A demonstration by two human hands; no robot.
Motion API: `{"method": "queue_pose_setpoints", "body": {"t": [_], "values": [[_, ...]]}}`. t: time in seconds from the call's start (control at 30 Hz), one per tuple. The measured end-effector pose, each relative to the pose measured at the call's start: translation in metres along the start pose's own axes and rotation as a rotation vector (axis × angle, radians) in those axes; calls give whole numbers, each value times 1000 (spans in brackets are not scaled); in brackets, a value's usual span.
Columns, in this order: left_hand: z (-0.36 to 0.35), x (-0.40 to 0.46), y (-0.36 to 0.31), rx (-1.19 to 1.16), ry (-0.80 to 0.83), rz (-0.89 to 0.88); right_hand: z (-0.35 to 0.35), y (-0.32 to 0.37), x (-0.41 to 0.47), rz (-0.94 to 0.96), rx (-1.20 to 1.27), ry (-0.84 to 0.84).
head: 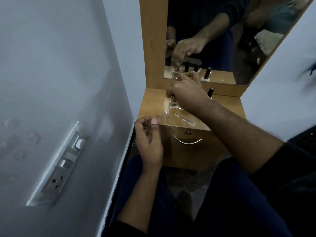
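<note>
We see a small wooden dresser, a mirror rising from its back edge. On its top lies a crumpled clear plastic film that reaches the front edge. A small clear glass bottle stands mid-top, and a black-capped bottle stands upright behind it, near the mirror.

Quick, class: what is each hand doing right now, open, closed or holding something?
Left hand: closed, pinching the clear plastic film at its edge.
Right hand: closed, fingers curled on the small clear glass bottle.

No legible text anywhere
</note>
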State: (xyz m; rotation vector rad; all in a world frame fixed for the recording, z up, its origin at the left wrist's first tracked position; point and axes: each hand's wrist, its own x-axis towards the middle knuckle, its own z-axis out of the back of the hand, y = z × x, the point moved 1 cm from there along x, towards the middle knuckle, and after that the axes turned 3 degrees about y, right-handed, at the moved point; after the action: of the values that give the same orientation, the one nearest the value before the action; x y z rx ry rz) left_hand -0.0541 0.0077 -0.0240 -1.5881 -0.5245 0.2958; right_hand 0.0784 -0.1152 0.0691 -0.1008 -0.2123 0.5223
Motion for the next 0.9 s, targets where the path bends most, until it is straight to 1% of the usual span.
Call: {"method": "queue_pose_setpoints", "body": {"t": [0.07, 0.13, 0.2, 0.27, 0.37, 0.43, 0.6, 0.77, 0.9], "values": [[1, 0, 0, 7, 9, -13, 4, 0, -1, 20, 6, -22], [4, -1, -2, 23, 14, -33, 12, 2, -3, 28, 22, -97], [6, -1, -4, 40, 14, -50, 24, 5, -12, -14, 119, -197], [8, -2, -9, 58, 23, -70, 35, 13, -28, -60, 246, -256], [8, -4, -15, 107, 70, -132, 43, 28, -59, -75, 306, -265], [11, -7, -19, 163, 141, -185, 44, 38, -84, -87, 332, -241], [13, -22, -25, 298, 358, -233, 38, 54, -139, -148, 477, -235], [13, -44, -32, 321, 512, -164, 33, 66, -175, -235, 521, -209], [10, -59, -37, 345, 616, -194, 31, 64, -194, -311, 598, -258]]}}
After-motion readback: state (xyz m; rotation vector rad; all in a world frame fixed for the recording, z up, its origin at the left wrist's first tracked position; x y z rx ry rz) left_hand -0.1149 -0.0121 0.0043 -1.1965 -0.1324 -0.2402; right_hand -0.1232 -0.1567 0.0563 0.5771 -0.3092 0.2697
